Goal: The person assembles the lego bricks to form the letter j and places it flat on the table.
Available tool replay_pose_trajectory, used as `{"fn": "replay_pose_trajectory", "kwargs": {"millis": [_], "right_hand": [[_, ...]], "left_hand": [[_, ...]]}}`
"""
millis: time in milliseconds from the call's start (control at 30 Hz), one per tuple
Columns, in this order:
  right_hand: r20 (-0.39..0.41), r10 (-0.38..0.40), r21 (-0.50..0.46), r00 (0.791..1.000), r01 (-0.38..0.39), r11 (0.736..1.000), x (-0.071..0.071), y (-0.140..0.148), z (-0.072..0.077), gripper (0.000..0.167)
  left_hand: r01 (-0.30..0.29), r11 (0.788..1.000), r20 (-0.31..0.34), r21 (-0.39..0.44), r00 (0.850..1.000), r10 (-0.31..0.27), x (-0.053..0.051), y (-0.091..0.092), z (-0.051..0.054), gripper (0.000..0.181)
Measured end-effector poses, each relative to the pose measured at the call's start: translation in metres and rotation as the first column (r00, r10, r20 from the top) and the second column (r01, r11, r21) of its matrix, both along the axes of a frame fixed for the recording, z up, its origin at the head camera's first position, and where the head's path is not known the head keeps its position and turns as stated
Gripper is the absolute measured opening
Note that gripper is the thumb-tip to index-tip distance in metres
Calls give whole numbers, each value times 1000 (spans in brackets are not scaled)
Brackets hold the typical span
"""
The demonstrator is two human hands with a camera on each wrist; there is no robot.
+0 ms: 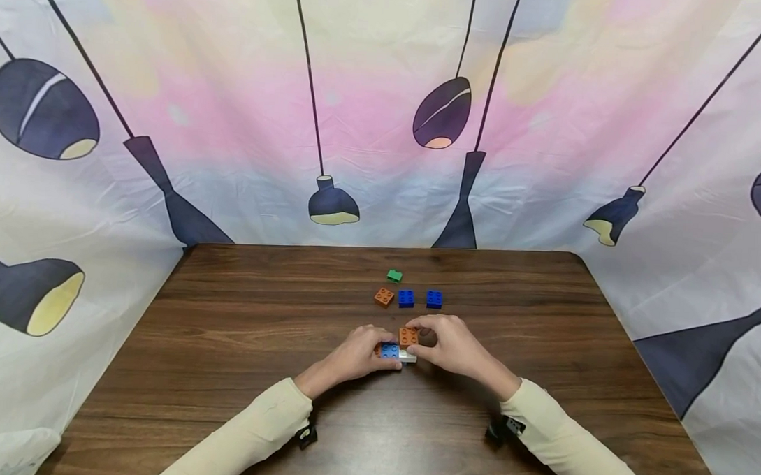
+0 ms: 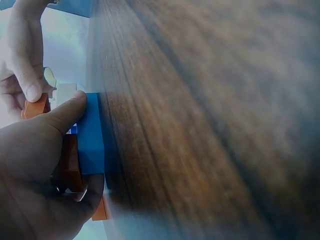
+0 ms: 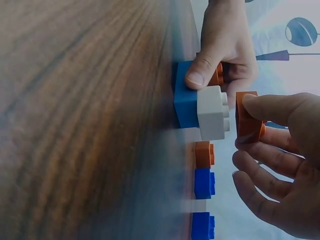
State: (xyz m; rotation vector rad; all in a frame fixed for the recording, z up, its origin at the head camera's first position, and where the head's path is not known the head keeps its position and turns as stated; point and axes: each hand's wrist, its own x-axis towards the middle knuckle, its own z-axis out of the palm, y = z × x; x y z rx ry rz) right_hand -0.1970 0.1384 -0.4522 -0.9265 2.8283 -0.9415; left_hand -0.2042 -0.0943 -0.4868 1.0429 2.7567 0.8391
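Observation:
On the table my left hand holds a small stack, thumb along its near side. Its lowest part is a light blue brick. A white brick and an orange brick sit on top of that, the orange one partly covered by the hand. Between thumb and fingers, my right hand pinches another orange brick. This brick is just above the white one, and a gap between them shows in the right wrist view.
Beyond the hands lie a loose orange brick, two dark blue bricks, one nearer the middle and one farther right, and a green brick behind them. A printed cloth hangs behind the wooden table.

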Motion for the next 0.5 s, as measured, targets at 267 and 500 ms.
{"fn": "replay_pose_trajectory", "kwargs": {"millis": [267, 500], "right_hand": [[-9, 10, 2, 1000, -10, 1000, 2, -1, -6, 36], [-11, 2, 2, 1000, -2, 1000, 3, -1, -8, 36]], "left_hand": [[3, 1000, -2, -2, 1000, -3, 0, 0, 0, 41], [-10, 1000, 11, -1, 1000, 10, 1, 0, 1, 46]]}}
